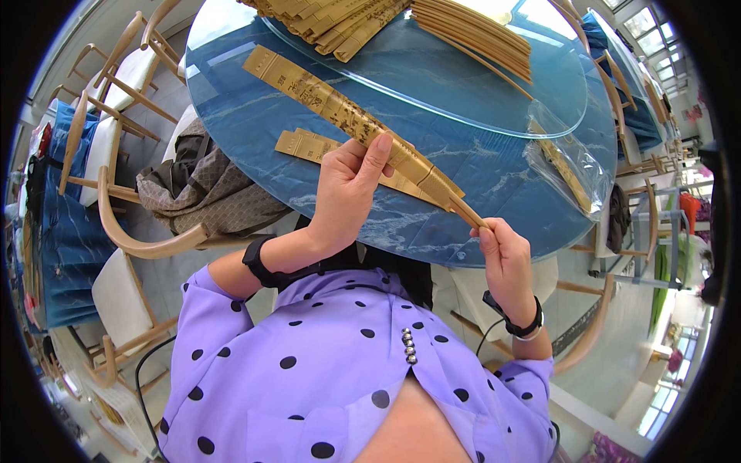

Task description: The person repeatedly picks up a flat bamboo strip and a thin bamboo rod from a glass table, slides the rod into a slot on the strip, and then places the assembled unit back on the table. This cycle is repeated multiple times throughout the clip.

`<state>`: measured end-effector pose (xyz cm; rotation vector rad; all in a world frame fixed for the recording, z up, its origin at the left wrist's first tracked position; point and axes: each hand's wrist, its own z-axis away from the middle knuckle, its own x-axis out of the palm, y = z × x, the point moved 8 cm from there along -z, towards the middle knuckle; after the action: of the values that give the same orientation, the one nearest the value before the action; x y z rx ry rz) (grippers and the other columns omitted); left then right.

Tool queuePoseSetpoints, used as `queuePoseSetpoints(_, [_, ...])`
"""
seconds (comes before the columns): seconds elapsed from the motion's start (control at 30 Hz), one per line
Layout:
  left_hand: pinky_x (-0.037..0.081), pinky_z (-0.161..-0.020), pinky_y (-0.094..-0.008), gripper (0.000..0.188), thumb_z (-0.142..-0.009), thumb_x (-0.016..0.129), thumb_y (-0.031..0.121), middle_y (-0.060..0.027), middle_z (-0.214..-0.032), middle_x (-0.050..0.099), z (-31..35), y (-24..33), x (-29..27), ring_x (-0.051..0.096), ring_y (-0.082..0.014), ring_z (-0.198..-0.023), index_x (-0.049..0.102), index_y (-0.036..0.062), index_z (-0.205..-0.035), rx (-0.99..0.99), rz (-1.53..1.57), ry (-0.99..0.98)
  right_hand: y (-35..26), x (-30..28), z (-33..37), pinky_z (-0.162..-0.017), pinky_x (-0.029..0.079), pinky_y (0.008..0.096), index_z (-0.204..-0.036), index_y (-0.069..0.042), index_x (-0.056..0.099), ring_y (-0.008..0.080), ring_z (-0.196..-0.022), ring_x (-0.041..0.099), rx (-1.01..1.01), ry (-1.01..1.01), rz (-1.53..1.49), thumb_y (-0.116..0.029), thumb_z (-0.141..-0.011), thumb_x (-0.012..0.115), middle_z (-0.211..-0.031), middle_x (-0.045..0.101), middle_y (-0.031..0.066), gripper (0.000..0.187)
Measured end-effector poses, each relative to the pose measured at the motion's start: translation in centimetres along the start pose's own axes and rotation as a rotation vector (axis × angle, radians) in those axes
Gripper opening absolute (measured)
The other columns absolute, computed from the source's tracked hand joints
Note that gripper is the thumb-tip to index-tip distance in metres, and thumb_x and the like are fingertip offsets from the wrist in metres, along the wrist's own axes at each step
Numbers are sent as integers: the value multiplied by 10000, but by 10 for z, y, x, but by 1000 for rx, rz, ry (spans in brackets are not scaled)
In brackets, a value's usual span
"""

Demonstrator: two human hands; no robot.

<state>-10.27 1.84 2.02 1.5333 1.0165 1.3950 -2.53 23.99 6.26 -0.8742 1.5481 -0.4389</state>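
My left hand [351, 185] is closed around a long gold paper sleeve [309, 91] with dark printing, thumb on top. The sleeve slants from the far left down toward my right hand [503, 251]. Out of its near right end stick light wooden chopsticks [468, 214], and my right fingertips pinch their ends. The rest of the sticks is hidden inside the sleeve. More gold sleeves [302, 144] lie on the blue tabletop beneath and beside my left hand.
A glass turntable [432, 100] covers the far part of the round blue table [255, 100]. On it rest a pile of gold sleeves [332, 27] and a stack of wooden sticks [478, 35]. A clear plastic bag [567, 166] lies at the right. A brown bag [204, 185] sits on the chair at left.
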Motion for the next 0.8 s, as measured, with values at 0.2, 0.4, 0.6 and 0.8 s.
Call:
queuePoseSetpoints(0.2, [330, -590, -206, 369, -1064, 578, 344, 41, -759, 590, 5, -6, 4, 427, -18, -671, 720, 10, -1002, -87, 56, -48, -3, 2, -5, -501, 380, 298, -990, 0, 650, 168, -516, 465, 0, 10, -48, -159, -1061, 545, -661, 542, 67, 203])
queuePoseSetpoints(0.4, [344, -598, -208, 391, -1079, 544, 346, 32, -805, 646, 1, 5, 3, 423, -11, -659, 736, 6, -1084, -63, 86, -74, 2, 4, -1, -516, 374, 283, -981, 5, 653, 139, -539, 448, 72, -31, -95, -181, -1068, 537, -649, 512, 45, 236])
queuePoseSetpoints(0.6, [459, -739, -202, 403, -1088, 522, 333, -26, -914, 725, 10, 4, 13, 577, -31, -786, 720, -19, -1092, -11, 80, -109, 13, 9, 2, -540, 370, 265, -960, 10, 650, 100, -586, 443, 189, -97, -244, -186, -1081, 509, -650, 491, 20, 270])
queuePoseSetpoints(0.8, [281, -564, -201, 400, -1102, 488, 327, 53, -752, 546, 8, 5, 14, 355, -6, -625, 705, -9, -1094, -53, 134, -91, 7, 10, -1, -548, 377, 263, -960, 18, 649, 99, -594, 445, 182, -112, -258, -187, -1081, 508, -653, 492, 21, 278])
